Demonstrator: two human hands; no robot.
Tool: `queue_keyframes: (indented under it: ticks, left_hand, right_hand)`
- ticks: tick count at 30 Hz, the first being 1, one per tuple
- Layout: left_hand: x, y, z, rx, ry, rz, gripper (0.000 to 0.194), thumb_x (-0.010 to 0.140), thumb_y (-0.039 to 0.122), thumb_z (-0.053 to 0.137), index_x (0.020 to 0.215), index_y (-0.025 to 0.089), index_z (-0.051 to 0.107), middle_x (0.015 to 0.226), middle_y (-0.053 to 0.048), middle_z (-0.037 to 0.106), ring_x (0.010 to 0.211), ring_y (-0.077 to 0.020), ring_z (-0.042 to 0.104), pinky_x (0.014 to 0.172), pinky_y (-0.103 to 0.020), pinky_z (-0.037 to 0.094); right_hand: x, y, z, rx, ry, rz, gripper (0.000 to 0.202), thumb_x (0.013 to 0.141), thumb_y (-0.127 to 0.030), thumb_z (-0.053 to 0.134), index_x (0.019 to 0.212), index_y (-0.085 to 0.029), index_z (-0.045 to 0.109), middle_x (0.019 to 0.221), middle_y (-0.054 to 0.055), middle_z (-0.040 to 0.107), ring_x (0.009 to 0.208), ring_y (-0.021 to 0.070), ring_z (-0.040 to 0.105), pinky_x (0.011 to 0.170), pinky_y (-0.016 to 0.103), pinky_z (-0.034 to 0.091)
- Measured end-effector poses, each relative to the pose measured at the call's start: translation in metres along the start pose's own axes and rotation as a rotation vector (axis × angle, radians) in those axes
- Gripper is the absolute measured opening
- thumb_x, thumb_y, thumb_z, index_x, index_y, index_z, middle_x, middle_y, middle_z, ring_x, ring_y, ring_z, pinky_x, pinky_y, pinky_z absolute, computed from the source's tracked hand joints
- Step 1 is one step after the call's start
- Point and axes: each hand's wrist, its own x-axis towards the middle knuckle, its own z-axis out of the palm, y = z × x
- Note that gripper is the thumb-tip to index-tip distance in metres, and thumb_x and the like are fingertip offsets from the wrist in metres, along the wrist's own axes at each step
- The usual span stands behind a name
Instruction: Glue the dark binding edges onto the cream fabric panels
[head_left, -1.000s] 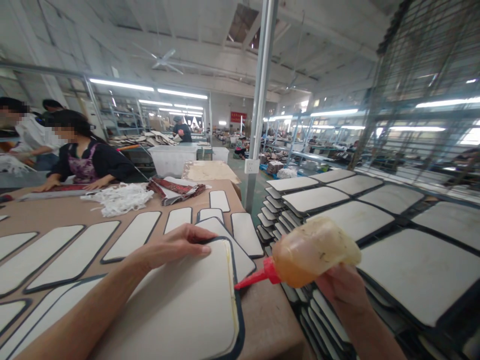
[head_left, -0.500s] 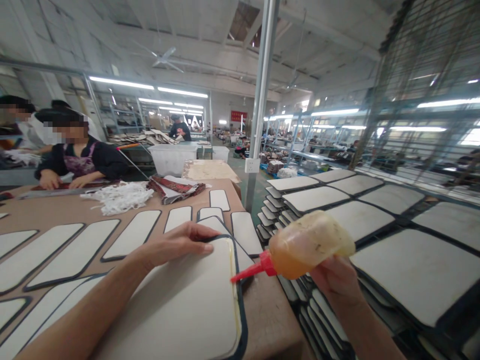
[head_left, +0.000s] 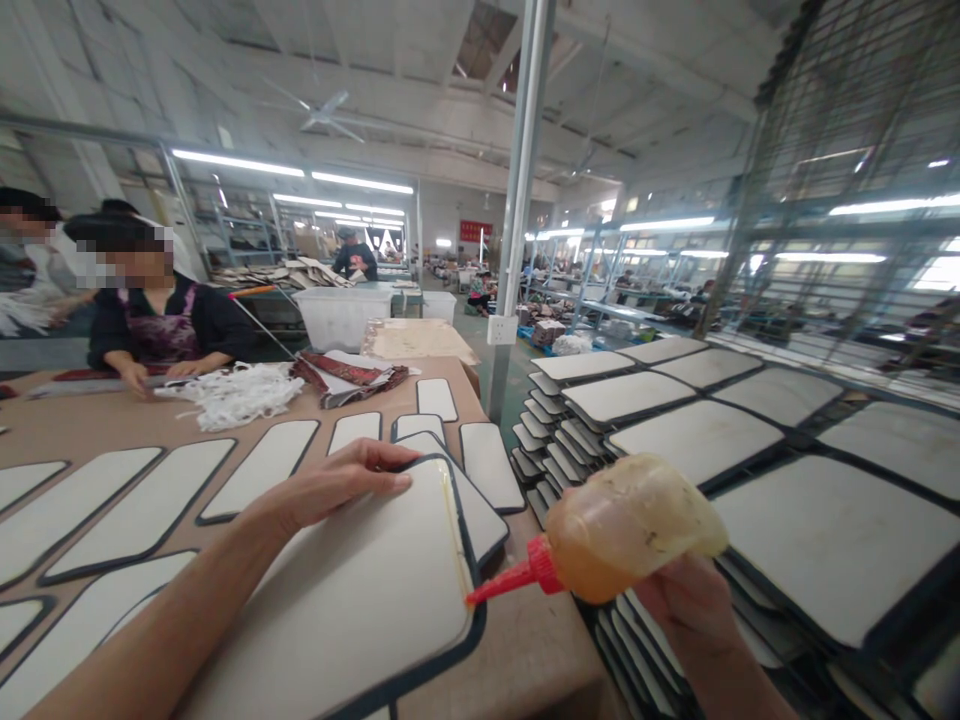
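Nozzle tip's moved down the panel's R side twd its near R corner since 0.5 s ago; panel's swung a bit too. R hand (head_left: pixel 686 600) wrapped round squeeze bottle (head_left: pixel 630 530), part hidden behind it; bottle tilted, amber liquid inside, red nozzle (head_left: pixel 521 580) at panel edge. L hand (head_left: pixel 352 482) pinches dark-edged cream panel (head_left: pixel 337 590) at far edge, thumb on top, fingers mostly hidden under. Panel's over worktop (head_left: pixel 540 640) nr its R edge; can't tell if it's resting. Yellowish bead (head_left: pixel 452 515) runs along panel's R side. White strips (head_left: pixel 244 395) heaped nr worktop's far edge.
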Motion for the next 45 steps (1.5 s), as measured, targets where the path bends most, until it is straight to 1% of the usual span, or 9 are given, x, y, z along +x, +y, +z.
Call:
queue_keyframes:
  ticks: [4,9,16,22,30,34,37,41,45]
  left_hand:
    - [0.000,-0.003,-0.004,-0.043,0.071,-0.009,0.042,0.072,0.028,0.073,0.113,0.023,0.069,0.086,-0.004,0.076,0.067,-0.0161,0.068,0.058,-0.019,0.052]
    - [0.001,-0.005,-0.005,-0.135,0.124,0.006,0.048,0.070,0.030,0.075,0.116,0.020,0.067,0.087,-0.007,0.076,0.068,-0.0201,0.069,0.056,-0.023,0.053]
    - [0.005,-0.007,0.006,-0.285,0.348,0.024,0.057,0.062,0.027,0.081,0.116,0.017,0.065,0.083,-0.006,0.076,0.067,-0.0189,0.070,0.058,-0.023,0.055]
    - [0.009,-0.011,0.017,-0.374,0.522,-0.008,0.056,0.068,0.016,0.075,0.121,0.015,0.059,0.078,-0.007,0.076,0.064,-0.0196,0.070,0.055,-0.024,0.056]
    - [0.011,-0.012,0.023,-0.436,0.552,-0.004,0.054,0.068,0.013,0.075,0.121,0.017,0.059,0.074,-0.005,0.075,0.061,-0.0192,0.070,0.052,-0.023,0.055]
    - [0.015,-0.017,0.019,-0.432,0.560,0.009,0.050,0.066,0.016,0.077,0.114,0.018,0.064,0.074,-0.006,0.075,0.063,-0.0219,0.071,0.052,-0.025,0.056]
    - [0.017,-0.018,0.016,-0.409,0.576,0.023,0.049,0.067,0.014,0.076,0.114,0.017,0.064,0.077,-0.008,0.076,0.065,-0.0225,0.071,0.053,-0.026,0.056]
    - [0.010,-0.013,0.013,-0.339,0.532,-0.003,0.053,0.067,0.017,0.076,0.118,0.017,0.062,0.083,-0.008,0.076,0.069,-0.0218,0.071,0.057,-0.025,0.056]
    - [-0.002,-0.007,0.008,-0.254,0.429,-0.015,0.057,0.062,0.027,0.080,0.116,0.018,0.065,0.085,-0.008,0.076,0.069,-0.0207,0.070,0.056,-0.022,0.055]
  right_hand:
    - [-0.009,0.003,0.002,0.032,0.113,-0.016,0.055,0.057,-0.032,0.082,0.108,-0.031,0.065,0.100,0.005,0.073,0.089,0.0312,0.068,0.080,0.048,0.056]
    - [-0.013,0.011,-0.009,-0.003,0.159,-0.124,0.041,0.063,-0.026,0.078,0.103,-0.031,0.068,0.092,0.005,0.074,0.083,0.0279,0.069,0.074,0.043,0.058]
    - [-0.004,0.013,-0.007,0.024,0.188,-0.305,0.040,0.066,-0.022,0.079,0.103,-0.029,0.067,0.092,0.003,0.073,0.079,0.0177,0.068,0.070,0.025,0.057]
    - [-0.003,0.012,0.003,0.059,0.261,-0.290,0.045,0.064,-0.027,0.080,0.107,-0.027,0.066,0.092,0.001,0.072,0.081,0.0170,0.067,0.074,0.024,0.055]
    - [0.005,0.010,0.002,0.001,0.240,-0.319,0.044,0.066,-0.026,0.078,0.108,-0.029,0.065,0.092,0.001,0.071,0.081,0.0186,0.066,0.074,0.027,0.055]
    - [-0.008,0.023,0.002,0.009,0.176,-0.227,0.045,0.063,-0.027,0.080,0.107,-0.027,0.066,0.085,0.004,0.072,0.074,0.0235,0.068,0.066,0.034,0.058]
    - [-0.014,0.025,0.007,0.061,0.156,-0.108,0.044,0.063,-0.035,0.079,0.105,-0.028,0.067,0.092,0.007,0.073,0.081,0.0294,0.069,0.074,0.044,0.057]
    - [0.007,-0.001,0.016,0.143,0.276,-0.219,0.036,0.070,-0.042,0.072,0.105,-0.037,0.067,0.092,0.001,0.075,0.086,0.0267,0.070,0.079,0.044,0.057]
    - [0.034,-0.028,0.021,0.081,0.325,-0.292,0.038,0.060,-0.040,0.079,0.097,-0.034,0.071,0.093,0.001,0.075,0.091,0.0287,0.069,0.088,0.047,0.053]
